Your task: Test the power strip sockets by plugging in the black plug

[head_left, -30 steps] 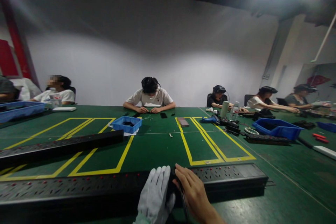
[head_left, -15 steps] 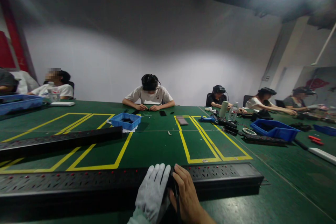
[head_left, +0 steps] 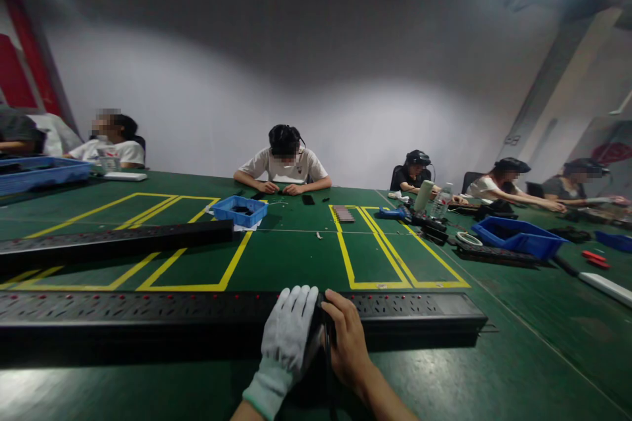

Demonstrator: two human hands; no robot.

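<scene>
A long black power strip (head_left: 148, 316) with red switches lies across the near edge of the green table (head_left: 296, 263). My left hand (head_left: 286, 335), in a white glove, rests on the strip's top with its fingers stretched out. My bare right hand (head_left: 345, 342) lies beside it on the strip, fingers curled round a thin dark tool (head_left: 326, 355) that runs down between the two hands. What the tool's tip touches is hidden.
A second black strip (head_left: 113, 243) lies further back on the left. Yellow tape boxes mark the table. A blue tray (head_left: 239, 210) stands mid-table, another blue bin (head_left: 513, 237) at right among tools and bottles. Several people sit along the far side.
The view has tipped down a little, so the strip and both hands sit higher in the picture. Both hands stay on the strip in the same pose.
</scene>
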